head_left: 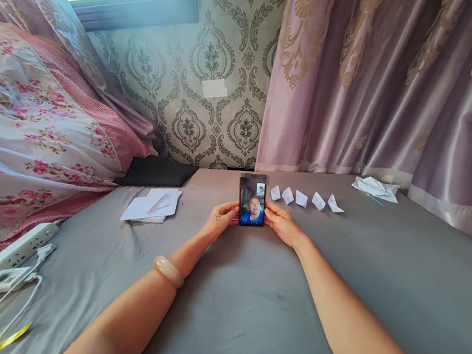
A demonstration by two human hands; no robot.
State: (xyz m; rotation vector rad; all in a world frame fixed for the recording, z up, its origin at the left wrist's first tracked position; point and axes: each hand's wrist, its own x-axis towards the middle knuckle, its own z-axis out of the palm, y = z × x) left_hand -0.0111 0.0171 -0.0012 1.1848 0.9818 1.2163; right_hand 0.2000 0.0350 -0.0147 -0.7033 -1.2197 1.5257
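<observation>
A dark phone is held upright by its two side edges, its lit screen facing me and showing a video call with a person in blue. My left hand grips the left edge; a pale bangle circles that forearm. On the opposite edge, my right hand has its fingers closed round the phone. Just right of the phone, several small folded white papers stand in a row on the grey sheet.
White papers lie at the left near a black cloth. More paper rests at the back right. A power strip with cables and a yellow strip are at the lower left. Curtains hang behind.
</observation>
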